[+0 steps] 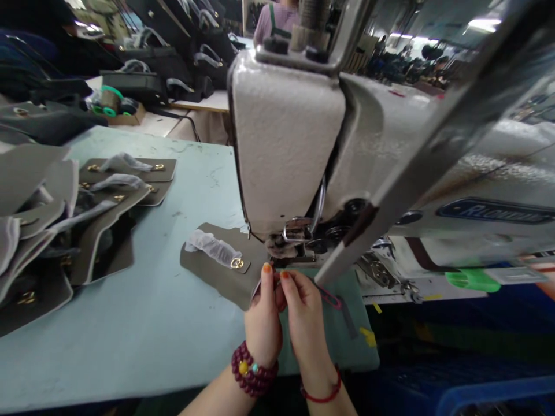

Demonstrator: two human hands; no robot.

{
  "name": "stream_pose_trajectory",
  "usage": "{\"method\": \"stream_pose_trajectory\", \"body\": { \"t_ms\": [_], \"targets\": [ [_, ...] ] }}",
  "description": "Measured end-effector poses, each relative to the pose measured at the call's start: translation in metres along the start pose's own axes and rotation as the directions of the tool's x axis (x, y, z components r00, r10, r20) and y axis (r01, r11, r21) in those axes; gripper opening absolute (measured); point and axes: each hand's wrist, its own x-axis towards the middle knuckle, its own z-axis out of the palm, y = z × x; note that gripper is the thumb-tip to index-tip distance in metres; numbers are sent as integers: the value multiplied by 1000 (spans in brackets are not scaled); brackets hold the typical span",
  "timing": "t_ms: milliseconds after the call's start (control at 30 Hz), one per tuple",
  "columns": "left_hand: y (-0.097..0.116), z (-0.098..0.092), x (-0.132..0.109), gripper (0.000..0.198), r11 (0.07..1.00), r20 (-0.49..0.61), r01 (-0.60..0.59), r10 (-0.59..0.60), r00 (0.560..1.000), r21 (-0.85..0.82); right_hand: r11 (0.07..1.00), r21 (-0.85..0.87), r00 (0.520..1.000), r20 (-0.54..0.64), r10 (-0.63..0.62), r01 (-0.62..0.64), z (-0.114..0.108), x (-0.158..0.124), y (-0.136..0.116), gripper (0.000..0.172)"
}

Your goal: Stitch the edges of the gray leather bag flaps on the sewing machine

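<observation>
A grey-brown bag panel (225, 277) lies flat left of the needle area of the sewing machine (288, 144). On it sits a handle (212, 247) wrapped in white film, with a gold ring fitting (237, 263) at its right end. My left hand (262, 326) is closed on the panel's right edge, thumb on top, just in front of the presser foot area. Close beside it, my right hand (307, 318) is pinched, thumb and fingers together; what sits between them is too small to make out. The needle itself is hidden.
More bag panels (99, 242) with wrapped handles are piled on the table's left. A pink-handled tool (330, 299) lies right of my hands. Behind stand dark bags (143, 81) and a small box of thread spools (119, 112). A person (277, 23) is at the back.
</observation>
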Motion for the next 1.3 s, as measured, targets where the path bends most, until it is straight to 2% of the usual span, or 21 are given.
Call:
{"method": "stream_pose_trajectory", "body": {
  "t_ms": [67, 100, 133, 200, 233, 267, 300, 333, 367, 400, 467, 500, 533, 600, 667, 733, 900, 1100, 1300],
  "targets": [
    [-14, -11, -12, 52, 997, -24, -15, 13, 1000, -76, 999, 27, 1000, -8, 24, -23, 0, 0, 1, 28],
    [-22, -23, -16, 55, 995, -43, -17, 13, 999, -95, 999, 35, 999, -8, 41, -40, 0, 0, 2, 29],
    [-31, -40, -18, 56, 996, -57, -19, 14, 998, -87, 998, 39, 999, -9, 53, -53, 1, 0, 2, 32],
    [-40, -82, -9, 53, 998, -179, -40, 48, 983, 50, 999, 16, 999, -4, 45, -45, 5, 1, 0, 38],
    [-40, -104, 3, 50, 975, -182, -130, 163, 970, 180, 1000, -14, 1000, 2, 24, -24, 9, 2, -1, 41],
    [-35, -122, 21, 47, 908, -76, -269, 307, 949, 321, 998, -56, 1000, 11, -5, 6, 13, 3, -3, 44],
    [-27, -136, 43, 45, 794, 88, -451, 458, 885, 408, 994, -104, 999, 22, -36, 38, 19, 5, -5, 47],
    [-16, -145, 67, 45, 638, 276, -608, 548, 790, 472, 987, -147, 998, 29, -63, 66, 24, 7, -7, 50],
    [-4, -148, 91, 49, 487, 478, -741, 567, 671, 462, 980, -179, 997, 25, -79, 83, 30, 9, -8, 51],
    [8, -146, 114, 58, 380, 654, -833, 517, 552, 403, 976, -199, 996, 14, -87, 88, 35, 11, -8, 51],
    [30, -134, 148, 71, 259, 824, -920, 419, 381, 293, 976, -206, 997, -8, -78, 75, 43, 13, -7, 48],
    [39, -127, 159, 75, 225, 865, -942, 386, 321, 249, 976, -205, 997, -15, -70, 66, 45, 14, -6, 47],
    [47, -120, 165, 76, 196, 885, -956, 372, 280, 220, 976, -209, 998, -12, -65, 61, 45, 15, -5, 46],
    [60, -112, 166, 72, 146, 905, -970, 354, 236, 196, 974, -219, 998, 10, -60, 61, 44, 15, -4, 44],
    [68, -109, 158, 70, 112, 915, -973, 330, 230, 204, 972, -225, 998, 27, -58, 62, 40, 15, -4, 43],
    [73, -109, 147, 70, 91, 919, -969, 307, 247, 231, 974, -222, 998, 30, -50, 55, 36, 15, -6, 43],
    [77, -108, 116, 69, 52, 867, -930, 344, 360, 365, 971, -233, 998, 46, -41, 50, 27, 18, -8, 43],
    [87, -100, 91, 63, 8, 811, -874, 368, 455, 486, 969, -244, 994, 102, -25, 49, 17, 23, -11, 42],
    [99, -95, 91, 57, 10, 814, -864, 330, 479, 504, 981, -188, 994, 103, -29, 47, 17, 16, -11, 44]
  ]
}}
